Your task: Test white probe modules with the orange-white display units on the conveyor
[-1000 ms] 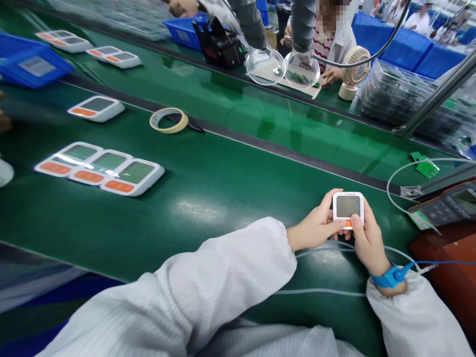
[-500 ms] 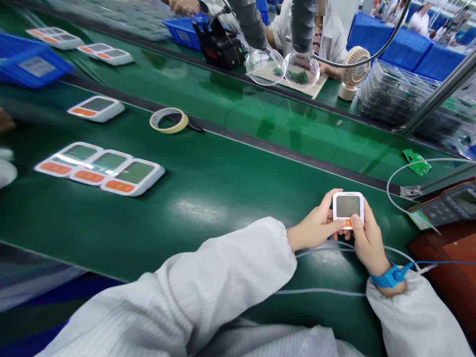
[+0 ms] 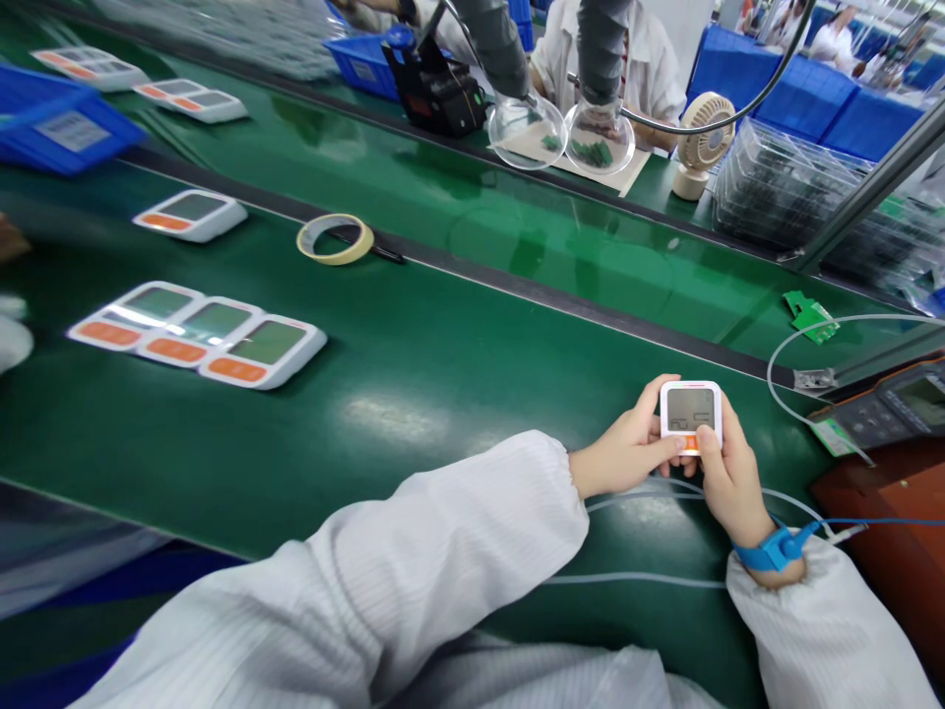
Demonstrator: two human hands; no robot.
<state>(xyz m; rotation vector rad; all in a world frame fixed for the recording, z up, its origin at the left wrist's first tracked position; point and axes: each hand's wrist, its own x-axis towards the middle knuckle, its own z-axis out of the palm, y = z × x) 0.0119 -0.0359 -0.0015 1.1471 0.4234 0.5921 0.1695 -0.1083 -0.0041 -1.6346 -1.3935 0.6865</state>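
Note:
A small white device with a grey screen and orange button [image 3: 691, 408] is held upright above the green belt [image 3: 413, 394], gripped from both sides. My left hand [image 3: 627, 453] wraps its left edge, thumb near the orange button. My right hand [image 3: 727, 478] holds the right edge, thumb pressed on the button; a blue wrist strap [image 3: 772, 549] with a cord circles that wrist. Faint marks show on the screen.
Three matching devices [image 3: 196, 335] lie in a row at left, another [image 3: 190, 215] behind them, more on the far belt [image 3: 190, 98]. A tape roll [image 3: 335, 238], green circuit board [image 3: 808, 317], meter [image 3: 886, 409], small fan [image 3: 701, 143], blue bins and a seated co-worker [image 3: 627, 59] surround.
My hands have stayed still. The device's screen now shows faint marks. Devices and the green board on the far belt have drifted left.

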